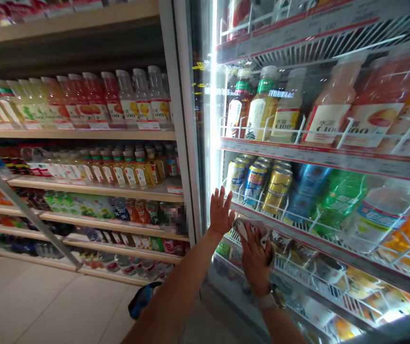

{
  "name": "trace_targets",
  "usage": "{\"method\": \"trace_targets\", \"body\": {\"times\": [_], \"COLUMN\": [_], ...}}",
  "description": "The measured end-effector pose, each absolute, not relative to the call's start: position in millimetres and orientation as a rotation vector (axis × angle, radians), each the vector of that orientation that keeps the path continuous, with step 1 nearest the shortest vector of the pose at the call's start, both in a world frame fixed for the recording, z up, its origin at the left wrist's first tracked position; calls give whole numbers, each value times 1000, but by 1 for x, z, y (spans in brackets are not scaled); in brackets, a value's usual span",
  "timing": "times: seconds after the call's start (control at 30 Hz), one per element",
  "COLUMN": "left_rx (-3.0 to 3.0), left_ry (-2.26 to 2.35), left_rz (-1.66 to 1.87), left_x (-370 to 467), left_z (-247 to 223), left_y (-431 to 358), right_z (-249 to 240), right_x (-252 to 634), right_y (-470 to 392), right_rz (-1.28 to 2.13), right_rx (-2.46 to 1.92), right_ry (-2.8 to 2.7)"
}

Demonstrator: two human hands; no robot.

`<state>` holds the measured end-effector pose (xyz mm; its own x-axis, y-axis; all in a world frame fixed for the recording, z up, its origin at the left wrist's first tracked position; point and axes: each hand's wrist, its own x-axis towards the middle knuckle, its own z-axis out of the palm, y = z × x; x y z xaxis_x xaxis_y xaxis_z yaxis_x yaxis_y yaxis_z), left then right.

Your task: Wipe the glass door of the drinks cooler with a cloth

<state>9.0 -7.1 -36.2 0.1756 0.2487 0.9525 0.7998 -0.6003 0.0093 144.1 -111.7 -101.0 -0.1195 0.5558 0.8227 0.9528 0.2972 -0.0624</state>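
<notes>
My left hand (221, 211) is raised with its fingers stretched out, its palm against or just before the glass door of a lit drinks fridge, near the door's left edge. A little lower and to the right, my right hand (257, 255) grips a greyish cloth (265, 228) and presses it to the glass. Part of the cloth lies hidden under the fingers. Behind the glass, close above both hands, stand yellow and blue cans (255, 181) and a gold can (277, 187) on a wire rack.
Bottles of pink juice (329, 110) fill the fridge's upper rack, with a clear bottle (380, 220) below right. To the left, wooden shelves (83, 134) carry rows of bottles and cartons. A blue and black shoe (141, 301) rests on the tiled floor (47, 301).
</notes>
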Motion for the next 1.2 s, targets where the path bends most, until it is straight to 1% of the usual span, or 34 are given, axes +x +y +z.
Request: {"method": "trace_targets", "body": {"times": [0.07,0.17,0.23,0.33,0.43,0.53,0.6,0.7,0.77,0.83,0.9,1.03,1.1,1.2], "left_rx": [-1985,-2068,-2123,-2032,-2169,-2494,-2585,-2571,-2488,-2370,-2226,-2017,-1986,-1952], "left_ry": [-1010,-1067,-1112,-1160,-1146,-1146,-1169,-1162,-1151,-1155,-1173,-1127,-1083,-1090], "left_rz": [-1435,-1542,-1736,-2138,-2322,-2280,-2120,-1809,-1653,-1559,-1560,-1762,-1831,-1809], "left_x": [8,9,11,14,12,6,4,12,23,35,45,52,52,50], "left_z": [-40,-37,-34,-31,-31,-29,-29,-35,-41,-46,-46,-30,-21,-17], "left_y": [-11,-29,-49,-85,-106,-109,-106,-100,-94,-87,-79,-63,-55,-42], "right_z": [-116,-110,-92,-64,-46,-36,-29,-13,-1,9,14,7,1,-4], "right_x": [143,136,126,108,93,89,96,119,138,157,171,185,187,188], "right_y": [-116,-119,-119,-115,-109,-109,-115,-127,-132,-133,-127,-108,-102,-98], "right_rz": [-625,-576,-527,-439,-356,-310,-276,-266,-361,-544,-738,-1043,-1146,-1191], "right_rx": [-1356,-1382,-1411,-1392,-1305,-1193,-1118,-1055,-1039,-1013,-1036,-1214,-1249,-1235], "right_ry": [-1791,-1806,-1799,-1782,-1781,-1783,-1784,-1783,-1762,-1728,-1721,-1776,-1769,-1748]}}
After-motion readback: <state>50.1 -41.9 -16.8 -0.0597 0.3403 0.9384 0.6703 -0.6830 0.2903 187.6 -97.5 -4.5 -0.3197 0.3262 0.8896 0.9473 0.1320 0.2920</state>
